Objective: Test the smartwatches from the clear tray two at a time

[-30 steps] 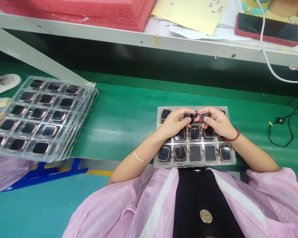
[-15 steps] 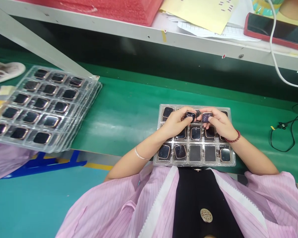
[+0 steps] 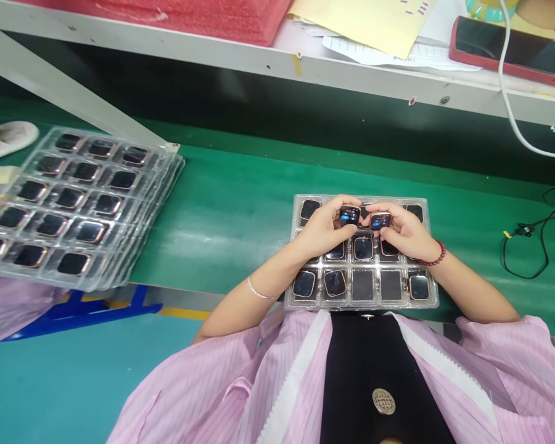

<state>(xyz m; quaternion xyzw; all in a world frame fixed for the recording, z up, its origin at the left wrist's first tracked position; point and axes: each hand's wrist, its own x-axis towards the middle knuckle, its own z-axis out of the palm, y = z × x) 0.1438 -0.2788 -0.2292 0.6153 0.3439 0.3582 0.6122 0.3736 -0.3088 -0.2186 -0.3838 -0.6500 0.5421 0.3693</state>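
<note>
My left hand (image 3: 327, 227) is closed on a smartwatch case (image 3: 350, 215) whose lit screen shows a blue patch. In my right hand (image 3: 409, 232) is a second smartwatch case (image 3: 380, 221), gold-edged, also lit with blue. Both are held side by side over a clear plastic tray (image 3: 320, 303). Strapless watch cases with dark screens, such as this watch (image 3: 363, 248), lie in its pockets. Two front-row pockets, one of them this pocket (image 3: 363, 285), hold no watch. My hands hide part of the back rows.
A stack of clear trays (image 3: 141, 203) with more watches stands at left on the green bench (image 3: 222, 197). A black cable (image 3: 527, 231) lies at right. Above runs a white shelf (image 3: 240, 55) with papers (image 3: 361, 21) and a red-edged phone (image 3: 513, 52).
The two watch screens now show blue patches. My thumbs have shifted down off the screens to the lower edges. The view has moved slightly.
</note>
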